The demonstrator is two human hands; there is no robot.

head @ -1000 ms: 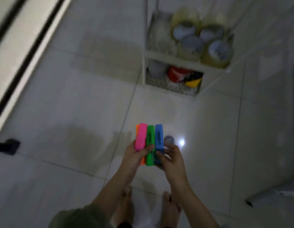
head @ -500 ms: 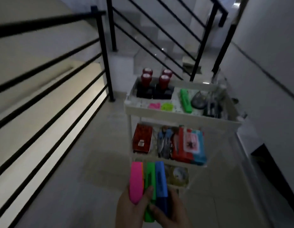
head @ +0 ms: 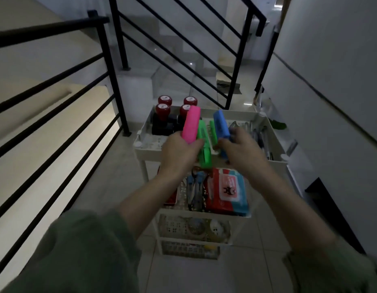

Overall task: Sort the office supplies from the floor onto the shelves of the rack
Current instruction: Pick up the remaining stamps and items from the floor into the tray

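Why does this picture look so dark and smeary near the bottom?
Head view: the stairwell is dimly lit, so only the pink highlighter, the green highlighter and the blue highlighter stand out; the sleeves at the bottom edge are blurred, and the wide lens splays the railing bars.

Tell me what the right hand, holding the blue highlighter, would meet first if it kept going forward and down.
Probably the top tray of the rack: the right hand with the blue highlighter hangs above it, near the green highlighter already lying there. Depth is unclear.

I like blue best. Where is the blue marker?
In the right hand, above the rack's top shelf, right of the pink marker and green marker.
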